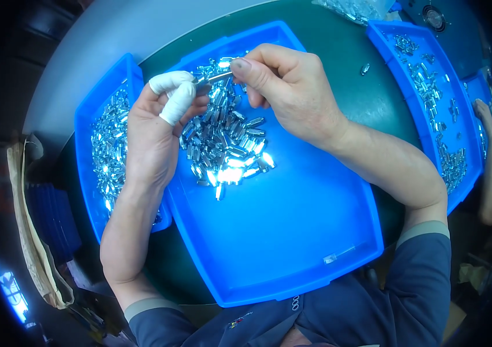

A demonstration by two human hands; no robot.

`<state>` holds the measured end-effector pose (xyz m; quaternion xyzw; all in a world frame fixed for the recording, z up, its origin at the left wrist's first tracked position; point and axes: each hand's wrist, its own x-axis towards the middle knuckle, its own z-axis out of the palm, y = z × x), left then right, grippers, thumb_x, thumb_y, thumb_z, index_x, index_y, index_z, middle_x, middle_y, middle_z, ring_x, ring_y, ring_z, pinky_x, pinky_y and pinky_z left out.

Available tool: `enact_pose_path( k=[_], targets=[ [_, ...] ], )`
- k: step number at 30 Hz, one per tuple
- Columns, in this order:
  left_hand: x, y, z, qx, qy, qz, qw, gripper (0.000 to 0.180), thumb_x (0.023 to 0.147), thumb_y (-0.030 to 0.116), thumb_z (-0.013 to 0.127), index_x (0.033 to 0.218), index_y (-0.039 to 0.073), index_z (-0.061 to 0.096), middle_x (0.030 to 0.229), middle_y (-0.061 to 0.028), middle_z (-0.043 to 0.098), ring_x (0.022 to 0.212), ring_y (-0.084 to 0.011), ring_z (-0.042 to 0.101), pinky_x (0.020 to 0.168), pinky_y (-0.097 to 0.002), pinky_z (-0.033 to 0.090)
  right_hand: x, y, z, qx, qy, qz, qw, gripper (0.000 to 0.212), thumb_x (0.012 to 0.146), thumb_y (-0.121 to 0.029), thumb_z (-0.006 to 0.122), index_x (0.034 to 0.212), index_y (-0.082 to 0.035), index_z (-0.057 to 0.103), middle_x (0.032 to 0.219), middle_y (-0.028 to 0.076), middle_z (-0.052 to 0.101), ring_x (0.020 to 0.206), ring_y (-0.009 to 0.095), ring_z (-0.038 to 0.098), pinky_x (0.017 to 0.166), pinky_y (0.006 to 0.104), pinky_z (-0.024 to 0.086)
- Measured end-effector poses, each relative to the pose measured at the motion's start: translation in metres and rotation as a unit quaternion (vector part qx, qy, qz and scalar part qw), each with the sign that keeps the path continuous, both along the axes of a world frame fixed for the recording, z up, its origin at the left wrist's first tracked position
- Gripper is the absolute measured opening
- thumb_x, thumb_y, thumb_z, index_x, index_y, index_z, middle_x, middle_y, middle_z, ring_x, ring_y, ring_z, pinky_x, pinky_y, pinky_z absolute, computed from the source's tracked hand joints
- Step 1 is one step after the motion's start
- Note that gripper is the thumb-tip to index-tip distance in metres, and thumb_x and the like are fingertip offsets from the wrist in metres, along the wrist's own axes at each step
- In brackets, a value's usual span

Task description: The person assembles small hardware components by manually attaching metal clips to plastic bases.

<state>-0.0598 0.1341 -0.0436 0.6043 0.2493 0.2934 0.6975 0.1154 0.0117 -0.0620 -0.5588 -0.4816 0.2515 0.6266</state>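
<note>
Gripping a slim silvery metal pin [219, 76] up over the far end of the heap, well clear of the tray floor. Pinched at its right end between thumb and bent forefinger of the right hand [295, 87], with the remaining fingers curled in. Closed likewise at the other end, with thumb and forefinger of the left hand [154, 127] brought together, both wrapped in white finger covers [179, 104]. Cannot tell whether pinched there is the same pin or a second small fitting, being mostly hidden by the covers.

Directly below and toward the body, piled in a loose heap, many shiny metal fittings [223, 136]. Held in the far left part of a large blue tray [280, 225], with bare floor to the right and near side; lying flat near its near edge, a small pale strip [338, 255].

To the left, set beside it and partly behind the left forearm, a narrower blue tray [134, 74] full of similar fittings. To the right, well apart, another blue tray [442, 95] with fittings in scattered clusters. Lying alone between, on a green tabletop [367, 98], one loose fitting [364, 69]. At the far edge, a clear plastic bag [356, 8] of metal parts. At far right, reaching in, a co-worker's forearm [490, 179]. Standing at far left, dark blue trays [52, 214], stacked.
</note>
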Motion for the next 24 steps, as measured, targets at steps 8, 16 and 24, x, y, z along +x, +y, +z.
enact_pose_path(
  k=[8,16,24],
  targets=[
    [0.000,0.002,-0.001,0.010,0.010,-0.004,1.000,0.019,0.095,0.013,0.071,0.111,0.005,0.064,0.103,-0.0089,0.070,0.091,-0.0166,0.069,0.084,-0.0289,0.056,0.001,0.003,0.000,0.012,-0.003,0.002,1.000,0.032,0.102,-0.032,0.063,0.091,-0.002,0.070,0.066,0.000,0.062,0.062,0.005,0.056,0.055,0.0210,0.044],
    [-0.001,0.010,-0.004,-0.039,-0.012,-0.051,0.998,0.020,0.097,0.013,0.068,0.115,0.005,0.063,0.106,-0.0093,0.070,0.094,-0.0172,0.069,0.085,-0.0296,0.057,0.000,0.004,0.000,0.025,0.017,0.003,1.000,0.032,0.102,-0.030,0.062,0.090,-0.002,0.069,0.065,-0.001,0.061,0.061,0.004,0.054,0.055,0.0214,0.043],
    [-0.001,0.024,-0.018,-0.105,-0.036,-0.175,0.978,0.022,0.096,0.015,0.068,0.117,0.008,0.064,0.110,-0.0089,0.071,0.098,-0.0169,0.069,0.091,-0.0325,0.057,-0.002,-0.003,0.004,0.021,0.034,0.004,0.999,0.034,0.103,-0.031,0.061,0.089,-0.001,0.068,0.065,-0.001,0.059,0.061,0.005,0.052,0.054,0.0220,0.041]
  ],
)
